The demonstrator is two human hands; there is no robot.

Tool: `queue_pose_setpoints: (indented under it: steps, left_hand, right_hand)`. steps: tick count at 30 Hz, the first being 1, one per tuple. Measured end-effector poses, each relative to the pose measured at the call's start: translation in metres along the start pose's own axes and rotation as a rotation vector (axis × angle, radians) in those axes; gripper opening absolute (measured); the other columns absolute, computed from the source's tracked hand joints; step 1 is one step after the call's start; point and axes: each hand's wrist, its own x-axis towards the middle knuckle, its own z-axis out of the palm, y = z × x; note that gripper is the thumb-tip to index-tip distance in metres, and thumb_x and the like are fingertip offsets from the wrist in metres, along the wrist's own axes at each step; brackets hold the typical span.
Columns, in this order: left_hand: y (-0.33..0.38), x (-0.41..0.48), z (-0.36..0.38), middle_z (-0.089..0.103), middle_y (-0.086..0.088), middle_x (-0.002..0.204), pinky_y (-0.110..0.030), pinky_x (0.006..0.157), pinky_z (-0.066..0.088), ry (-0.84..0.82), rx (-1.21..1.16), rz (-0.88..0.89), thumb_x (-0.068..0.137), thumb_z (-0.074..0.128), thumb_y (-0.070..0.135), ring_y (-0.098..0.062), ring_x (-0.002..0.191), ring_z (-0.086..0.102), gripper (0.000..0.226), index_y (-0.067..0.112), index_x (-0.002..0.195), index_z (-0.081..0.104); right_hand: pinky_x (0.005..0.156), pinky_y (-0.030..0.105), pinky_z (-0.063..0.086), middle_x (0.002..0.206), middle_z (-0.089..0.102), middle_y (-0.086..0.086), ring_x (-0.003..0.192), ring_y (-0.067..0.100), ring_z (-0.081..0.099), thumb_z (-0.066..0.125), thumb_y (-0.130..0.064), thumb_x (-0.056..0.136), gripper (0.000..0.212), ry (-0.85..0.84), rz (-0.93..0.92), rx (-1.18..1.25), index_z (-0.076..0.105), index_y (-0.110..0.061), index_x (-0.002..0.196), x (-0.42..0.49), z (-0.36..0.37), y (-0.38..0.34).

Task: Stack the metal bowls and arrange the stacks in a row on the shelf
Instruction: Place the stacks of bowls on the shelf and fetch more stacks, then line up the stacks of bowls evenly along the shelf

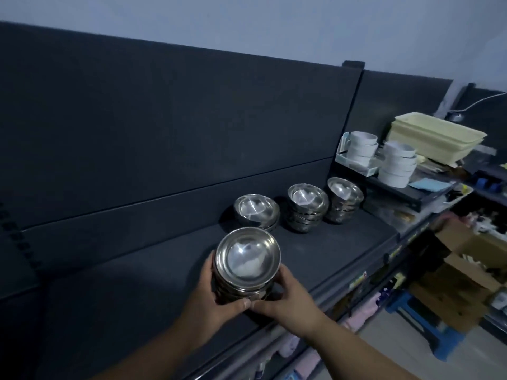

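A stack of metal bowls (247,259) stands on the dark shelf (137,297) near its front, held between both hands. My left hand (212,300) wraps its left side and my right hand (285,297) its right side, thumbs meeting at the base. Behind it, along the back panel, three more bowl stacks form a row: a low stack (256,211), a taller stack (307,207) and another tall stack (344,198) at the right end.
White ceramic bowls (397,165) and cups (360,149) sit on a raised tray to the right, with cream plastic bins (436,135) behind. Cardboard boxes (461,272) and a blue stool (428,325) fill the floor at right. The shelf's left part is bare.
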Motion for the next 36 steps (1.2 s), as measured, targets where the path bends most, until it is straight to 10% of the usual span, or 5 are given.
queue_pose_setpoints:
  steps: [10,23,36]
  left_hand:
    - [-0.008,0.022,-0.017,0.052,0.024,0.128,0.005,0.081,0.037,0.397,0.180,-0.053,0.062,0.089,0.019,0.024,0.107,0.048,0.104,0.046,0.137,0.023]
    - [0.001,0.032,0.030,0.047,0.014,0.136,-0.022,0.101,0.037,0.704,0.286,-0.245,0.071,0.084,0.023,-0.007,0.126,0.048,0.103,0.025,0.149,0.016]
    - [0.017,-0.106,-0.006,0.038,-0.001,0.144,-0.020,0.105,0.034,0.601,0.733,-0.610,0.084,0.066,0.045,-0.016,0.129,0.042,0.077,0.022,0.147,0.029]
  right_hand:
    - [0.106,0.042,0.046,0.127,0.065,-0.003,0.118,0.013,0.062,0.084,-0.013,0.063,0.099,-0.274,-0.088,0.004,0.031,-0.026,0.147,0.087,0.022,0.007]
    - [0.076,0.002,0.044,0.096,0.056,-0.028,0.091,-0.007,0.062,0.078,-0.016,0.077,0.061,-0.438,-0.177,-0.286,0.044,-0.035,0.124,0.107,-0.014,0.011]
    - [0.093,0.028,0.049,0.118,0.065,-0.004,0.109,0.015,0.061,0.067,-0.045,0.078,0.045,-0.428,-0.281,-0.824,0.060,-0.026,0.119,0.044,0.018,-0.005]
